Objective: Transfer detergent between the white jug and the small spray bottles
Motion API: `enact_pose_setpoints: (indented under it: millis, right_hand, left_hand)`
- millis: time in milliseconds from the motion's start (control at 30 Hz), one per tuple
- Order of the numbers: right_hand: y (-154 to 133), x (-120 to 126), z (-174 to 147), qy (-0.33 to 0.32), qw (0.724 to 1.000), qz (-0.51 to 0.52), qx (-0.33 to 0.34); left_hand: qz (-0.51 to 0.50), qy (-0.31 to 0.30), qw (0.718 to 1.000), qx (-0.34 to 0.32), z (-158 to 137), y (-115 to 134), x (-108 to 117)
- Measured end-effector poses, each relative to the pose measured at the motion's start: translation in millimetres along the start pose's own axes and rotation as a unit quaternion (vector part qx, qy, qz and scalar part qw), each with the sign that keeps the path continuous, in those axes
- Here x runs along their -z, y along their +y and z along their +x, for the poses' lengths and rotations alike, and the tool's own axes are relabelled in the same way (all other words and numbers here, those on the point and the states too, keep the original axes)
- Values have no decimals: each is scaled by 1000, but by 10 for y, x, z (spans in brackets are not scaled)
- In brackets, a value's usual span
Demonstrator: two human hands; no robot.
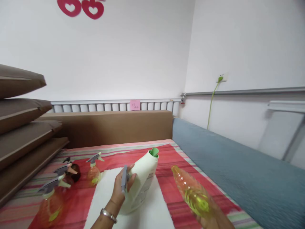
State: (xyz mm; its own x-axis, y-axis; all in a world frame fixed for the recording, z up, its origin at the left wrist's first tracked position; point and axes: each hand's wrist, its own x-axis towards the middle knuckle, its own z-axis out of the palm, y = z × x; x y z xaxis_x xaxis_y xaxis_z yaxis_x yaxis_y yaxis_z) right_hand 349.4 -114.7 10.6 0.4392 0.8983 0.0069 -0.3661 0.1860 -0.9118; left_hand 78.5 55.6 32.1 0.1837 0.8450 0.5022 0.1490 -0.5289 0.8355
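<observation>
My left hand (120,187), with a silver bracelet at its wrist, is closed at the side of a large white detergent bottle (144,178). The bottle leans to the right over a white cloth (105,184), its green spout (154,152) at the top. A grey trigger sprayer head (124,179) is also in the left fingers. At the right, my right hand (207,219) grips a clear bottle (190,190) part full of yellow-green liquid. That bottle is tilted, its narrow neck to the upper left, and its outline is blurred.
Several spray bottles stand at the left, among them a clear one (94,173), a nearer clear one (51,206) and a brown one (76,171). Brown cushions (21,136) are stacked beside them. A blue-grey bolster (226,162) borders the right; a brown one (114,128) the back.
</observation>
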Motion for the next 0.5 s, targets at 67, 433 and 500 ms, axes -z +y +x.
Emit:
enact_pose_setpoints:
  millis: [67, 433, 500]
  right_hand:
    - [-209, 50, 119, 19, 999, 36, 3]
    - [-893, 87, 837, 24, 999, 21, -10]
    - [-932, 92, 877, 18, 1000, -5, -10]
  left_hand:
    - [9, -20, 1000, -9, 51, 6, -72]
    - [19, -73, 997, -19, 55, 50, -231]
    - [21, -79, 996, -19, 40, 70, -241]
